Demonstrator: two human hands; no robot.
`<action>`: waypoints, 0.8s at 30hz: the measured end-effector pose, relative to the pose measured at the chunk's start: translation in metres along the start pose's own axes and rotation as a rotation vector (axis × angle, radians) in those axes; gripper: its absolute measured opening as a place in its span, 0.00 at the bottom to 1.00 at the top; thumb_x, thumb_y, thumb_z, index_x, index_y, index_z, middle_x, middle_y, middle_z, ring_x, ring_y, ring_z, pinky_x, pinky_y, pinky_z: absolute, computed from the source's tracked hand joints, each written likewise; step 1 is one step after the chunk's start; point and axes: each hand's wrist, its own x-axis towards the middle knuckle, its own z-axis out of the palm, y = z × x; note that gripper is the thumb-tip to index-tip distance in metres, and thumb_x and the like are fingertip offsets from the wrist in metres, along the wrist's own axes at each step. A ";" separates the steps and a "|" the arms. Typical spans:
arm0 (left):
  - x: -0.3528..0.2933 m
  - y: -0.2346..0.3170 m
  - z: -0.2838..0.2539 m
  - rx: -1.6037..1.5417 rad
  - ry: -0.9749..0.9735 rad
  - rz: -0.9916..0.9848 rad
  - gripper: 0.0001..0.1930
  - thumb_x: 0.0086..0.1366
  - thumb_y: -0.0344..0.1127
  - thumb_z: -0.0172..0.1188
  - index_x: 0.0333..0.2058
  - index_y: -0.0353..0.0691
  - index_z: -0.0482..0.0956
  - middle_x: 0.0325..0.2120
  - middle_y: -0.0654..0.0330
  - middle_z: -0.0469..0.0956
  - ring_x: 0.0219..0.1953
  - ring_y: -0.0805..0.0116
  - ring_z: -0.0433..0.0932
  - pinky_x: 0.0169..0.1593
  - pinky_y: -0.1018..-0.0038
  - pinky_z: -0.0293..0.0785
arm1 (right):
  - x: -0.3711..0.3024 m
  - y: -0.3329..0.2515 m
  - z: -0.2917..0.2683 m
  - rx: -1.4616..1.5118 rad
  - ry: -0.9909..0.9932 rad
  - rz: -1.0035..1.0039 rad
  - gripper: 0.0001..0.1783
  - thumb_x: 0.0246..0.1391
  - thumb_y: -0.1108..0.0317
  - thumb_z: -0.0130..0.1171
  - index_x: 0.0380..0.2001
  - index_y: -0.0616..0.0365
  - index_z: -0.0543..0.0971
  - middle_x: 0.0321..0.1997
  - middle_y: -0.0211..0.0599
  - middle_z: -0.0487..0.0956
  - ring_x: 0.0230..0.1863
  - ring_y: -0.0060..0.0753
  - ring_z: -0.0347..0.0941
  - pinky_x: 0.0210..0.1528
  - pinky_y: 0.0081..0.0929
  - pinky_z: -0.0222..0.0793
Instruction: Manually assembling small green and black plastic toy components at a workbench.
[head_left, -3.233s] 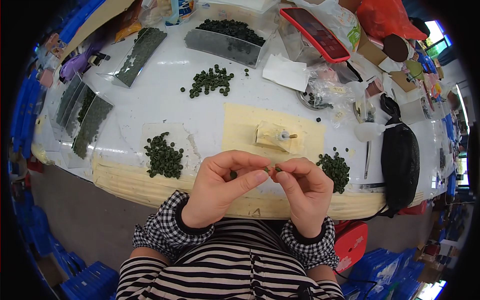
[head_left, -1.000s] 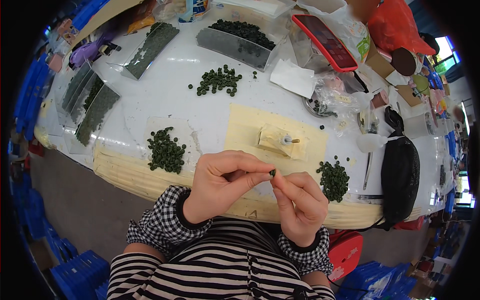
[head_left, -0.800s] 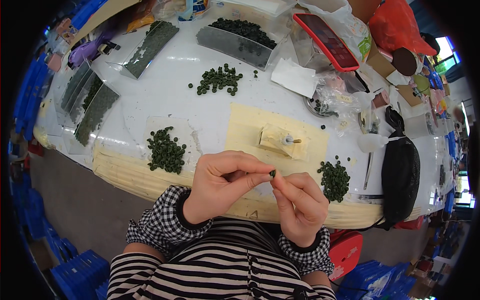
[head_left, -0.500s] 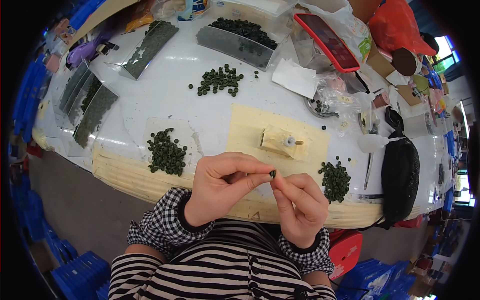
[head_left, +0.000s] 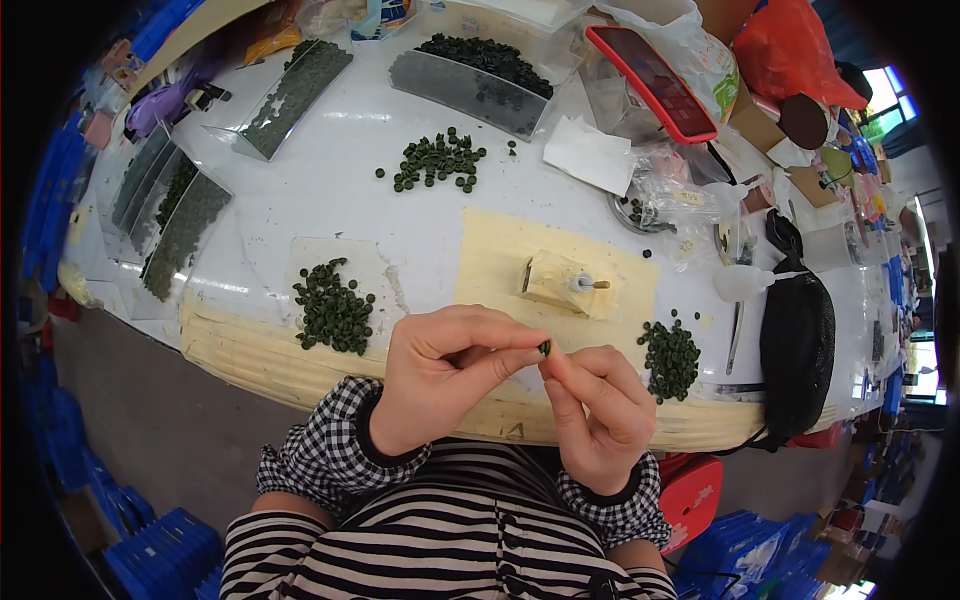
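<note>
A small dark green round part (head_left: 545,348) is pinched between the thumb and index finger of my left hand (head_left: 445,370). My right hand (head_left: 605,405) meets it from the other side, its thumb and index fingertips pressed at the part's edge. Beyond my hands stands a small block wrapped in yellowish tape (head_left: 565,283) with a metal pin sticking out, on a yellow sheet (head_left: 490,245). One heap of green round parts (head_left: 334,308) lies left of my left hand. Another heap (head_left: 671,358) lies right of my right hand.
Farther back are a loose heap of green parts (head_left: 437,162) and clear bins (head_left: 470,90) filled with more. A red-framed phone (head_left: 655,85) leans at the back right. A white squeeze bottle (head_left: 742,284), tweezers (head_left: 736,338) and a black pouch (head_left: 797,345) lie at the right.
The view has shifted very slightly. Both hands keep the same pinch on the small green part, in nearly the same place.
</note>
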 end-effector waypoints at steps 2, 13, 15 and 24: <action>0.001 -0.002 0.002 -0.060 0.023 -0.025 0.09 0.59 0.19 0.63 0.38 0.33 0.83 0.33 0.56 0.83 0.30 0.78 0.75 0.33 0.84 0.69 | 0.004 0.000 -0.003 -0.013 0.006 -0.001 0.20 0.45 0.83 0.65 0.44 0.62 0.82 0.31 0.38 0.78 0.29 0.30 0.73 0.31 0.21 0.69; 0.003 -0.015 -0.004 -0.678 -0.018 -0.309 0.09 0.68 0.29 0.57 0.45 0.38 0.79 0.38 0.56 0.81 0.18 0.85 0.56 0.24 0.84 0.56 | 0.041 0.019 -0.022 -0.400 0.141 0.044 0.13 0.46 0.78 0.66 0.38 0.60 0.82 0.30 0.37 0.75 0.30 0.32 0.71 0.32 0.25 0.68; 0.003 -0.015 -0.004 -0.754 -0.020 -0.328 0.10 0.67 0.29 0.57 0.46 0.36 0.79 0.38 0.54 0.82 0.20 0.86 0.60 0.23 0.86 0.56 | 0.042 0.022 -0.021 -0.405 0.123 0.033 0.12 0.46 0.78 0.67 0.37 0.60 0.82 0.30 0.36 0.75 0.30 0.33 0.72 0.33 0.25 0.68; 0.003 -0.015 -0.003 -0.867 -0.097 -0.410 0.10 0.68 0.29 0.56 0.47 0.37 0.79 0.37 0.54 0.82 0.18 0.86 0.58 0.22 0.86 0.54 | 0.035 -0.014 -0.024 -0.043 0.298 -0.009 0.06 0.49 0.79 0.64 0.32 0.65 0.80 0.33 0.37 0.78 0.33 0.33 0.73 0.37 0.25 0.68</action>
